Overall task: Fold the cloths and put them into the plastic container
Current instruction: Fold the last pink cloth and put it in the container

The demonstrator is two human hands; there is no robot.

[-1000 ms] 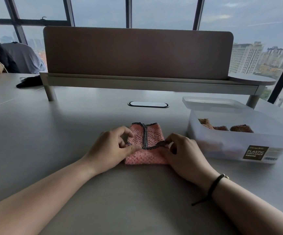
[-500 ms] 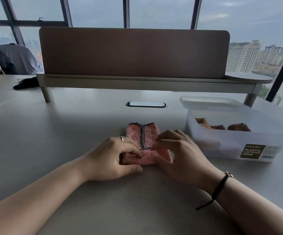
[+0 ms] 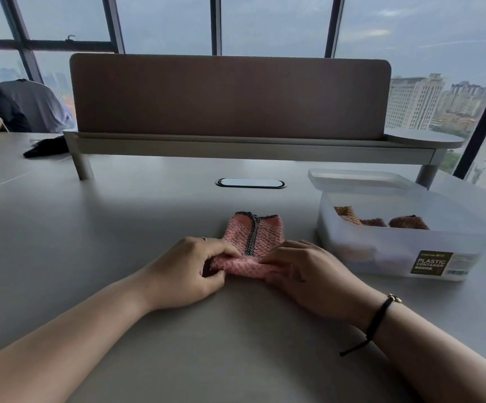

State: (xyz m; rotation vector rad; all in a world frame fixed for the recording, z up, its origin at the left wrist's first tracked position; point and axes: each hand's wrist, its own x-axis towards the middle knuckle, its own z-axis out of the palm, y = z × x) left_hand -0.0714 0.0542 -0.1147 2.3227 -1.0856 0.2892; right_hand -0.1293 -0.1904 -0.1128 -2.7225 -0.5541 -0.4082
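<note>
Both hands are on one pink cloth (image 3: 252,242) in the single head view: left hand (image 3: 190,269) has fingers curled, pinching the near left edge of the fold; right hand (image 3: 302,271) likewise curled, pinching the near right edge, thumb tucked under. Cloth lies flat on the table (image 3: 119,228) between the hands, far end with dark trim reaching away past the fingertips, near end rolled up into a thick lip. Plastic container (image 3: 404,242) sits just right of the right hand, lid off, brown cloths (image 3: 381,221) already inside. Risks, as judgement: the knit looks thick and springy, so the fold may pop open if either pinch lets go early; uneven pull from the two hands could skew the fold, leaving the trim off-centre; lifting toward the container one-handed may let the bundle unroll; the right wrist could nudge the light container sideways.
</note>
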